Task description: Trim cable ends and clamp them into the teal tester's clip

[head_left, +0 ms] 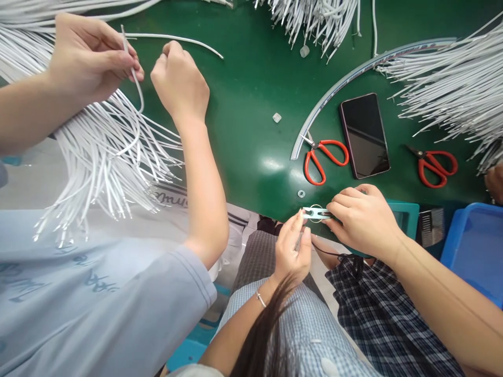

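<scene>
My left hand (294, 247) is closed, its fingertips at the left end of a pale plastic clothes peg (315, 213). A thin round ring shows around the middle of this peg. My right hand (363, 220) pinches the peg's right end between thumb and fingers. The peg lies level just off the table's front edge. Close above it on the green table (251, 136) sits a small clear ring-shaped piece (301, 193). Red-handled scissors (323, 157) rest beyond my hands, their blades by the end of a clear braided hose (334, 94).
A phone (364, 135) and second red-handled scissors (434, 165) lie to the right, near a blue bin (477, 251). White cable bundles (451, 89) cover the right and back. At left, a co-worker's hands (92, 60) handle a white cable beside another bundle (106, 157).
</scene>
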The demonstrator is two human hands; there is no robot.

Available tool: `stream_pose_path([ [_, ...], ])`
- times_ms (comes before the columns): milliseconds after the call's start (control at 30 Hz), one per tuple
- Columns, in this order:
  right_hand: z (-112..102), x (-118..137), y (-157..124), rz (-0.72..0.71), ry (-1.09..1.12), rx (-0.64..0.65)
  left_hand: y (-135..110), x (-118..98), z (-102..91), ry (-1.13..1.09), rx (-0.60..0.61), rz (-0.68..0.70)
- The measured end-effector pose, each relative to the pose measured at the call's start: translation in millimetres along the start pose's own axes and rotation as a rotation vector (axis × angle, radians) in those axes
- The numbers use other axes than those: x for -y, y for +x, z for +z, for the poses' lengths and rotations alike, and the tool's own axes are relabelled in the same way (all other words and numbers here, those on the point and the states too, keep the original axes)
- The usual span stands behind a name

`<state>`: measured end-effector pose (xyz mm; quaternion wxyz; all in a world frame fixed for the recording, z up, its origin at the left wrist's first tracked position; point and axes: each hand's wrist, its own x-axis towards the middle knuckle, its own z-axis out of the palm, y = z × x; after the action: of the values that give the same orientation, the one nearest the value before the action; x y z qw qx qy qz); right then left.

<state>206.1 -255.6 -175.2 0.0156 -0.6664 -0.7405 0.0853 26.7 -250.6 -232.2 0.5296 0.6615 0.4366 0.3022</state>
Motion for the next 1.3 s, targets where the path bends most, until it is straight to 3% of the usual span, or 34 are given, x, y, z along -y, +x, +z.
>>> stream_pose_path([
  [133,0.6,-1.0,-1.9,0.018,-0.002,-0.016,18.1,0.5,-13.6,-0.288,-0.022,-0.341],
  [200,0.7,-1.1,-2.1,0.015,-0.003,-0.018,26.2,-0.9,-15.7,-0.401,-0.010,-0.440],
  [300,0.4,-1.1,-1.9,0.018,-0.001,-0.010,30.7,-2.9,-14.3,-0.381,0.008,-0.393],
  [500,-0.8,-1.0,-0.4,0.020,0.022,-0.005,16.2,-2.6,-3.4,-0.037,-0.085,-0.053],
  [567,-0.6,-1.0,0.0,0.019,0.029,-0.004,9.9,-2.0,2.6,-0.002,-0.112,-0.017],
  [800,1.7,-1.8,1.6,0.001,0.015,-0.006,-8.1,-0.9,24.0,-0.448,-0.161,-0.257],
  [1000,2.6,-1.5,2.7,-0.003,0.012,-0.009,-23.6,-2.3,29.1,-0.247,-0.063,-0.221],
  [1100,3.0,-1.9,1.7,0.000,0.007,-0.020,-20.2,-2.2,24.5,-0.313,-0.045,-0.252],
  [1300,1.3,-3.0,-0.6,0.014,0.020,0.005,-0.6,-1.1,-2.4,-0.485,0.051,-0.305],
])
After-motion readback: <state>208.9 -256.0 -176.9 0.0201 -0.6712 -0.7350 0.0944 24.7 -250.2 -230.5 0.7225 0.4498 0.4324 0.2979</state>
